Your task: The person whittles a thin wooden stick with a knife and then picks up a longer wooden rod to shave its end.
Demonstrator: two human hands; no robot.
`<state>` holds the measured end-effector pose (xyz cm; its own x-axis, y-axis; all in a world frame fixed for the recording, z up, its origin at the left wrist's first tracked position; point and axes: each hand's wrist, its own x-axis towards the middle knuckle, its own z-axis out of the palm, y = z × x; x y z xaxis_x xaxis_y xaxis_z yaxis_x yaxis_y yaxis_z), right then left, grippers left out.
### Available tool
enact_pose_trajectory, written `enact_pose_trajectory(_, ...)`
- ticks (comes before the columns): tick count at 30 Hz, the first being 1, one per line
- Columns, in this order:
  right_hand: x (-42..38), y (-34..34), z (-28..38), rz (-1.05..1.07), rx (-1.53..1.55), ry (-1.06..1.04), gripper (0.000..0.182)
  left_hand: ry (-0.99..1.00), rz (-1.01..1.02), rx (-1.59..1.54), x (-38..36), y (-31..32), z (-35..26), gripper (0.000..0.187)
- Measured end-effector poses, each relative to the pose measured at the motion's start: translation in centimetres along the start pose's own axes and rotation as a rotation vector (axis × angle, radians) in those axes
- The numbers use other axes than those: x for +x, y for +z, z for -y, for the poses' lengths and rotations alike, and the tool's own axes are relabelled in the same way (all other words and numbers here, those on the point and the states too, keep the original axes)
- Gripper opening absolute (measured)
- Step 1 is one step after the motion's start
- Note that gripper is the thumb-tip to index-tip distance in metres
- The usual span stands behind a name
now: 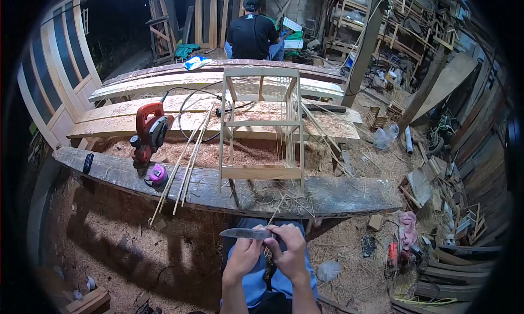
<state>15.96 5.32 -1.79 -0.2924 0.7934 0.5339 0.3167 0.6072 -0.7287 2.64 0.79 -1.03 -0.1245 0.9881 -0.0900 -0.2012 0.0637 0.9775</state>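
Observation:
A knife [243,234] with a broad grey blade points left, just in front of my lap. Its handle end is wrapped by my right hand [290,251], which is closed. Just under the blade, my left hand [244,259] is closed too, its fingertips close to the metal. A thin wooden stick [277,209] rises from between the hands toward the bench; its lower end is hidden by the fingers and blade. Beyond the hands, a small wooden frame [262,173] with thin upright strips stands on the worn plank bench [349,196].
Left on the bench are a red power planer [148,134], a purple tape measure [157,174] and several long thin sticks [188,164]. Long boards [120,115] lie behind. A person [252,33] sits farther back, facing away. Shavings cover the floor; scrap wood [426,183] lies right.

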Motion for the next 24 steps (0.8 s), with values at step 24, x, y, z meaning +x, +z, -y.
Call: enact_pose_trajectory(24, 0.4, -4.9, -3.6, -0.168, -0.296, 0.125, 0.022, 0.012, -0.006, 0.219, -0.5, -0.6, -0.2, 0.035)
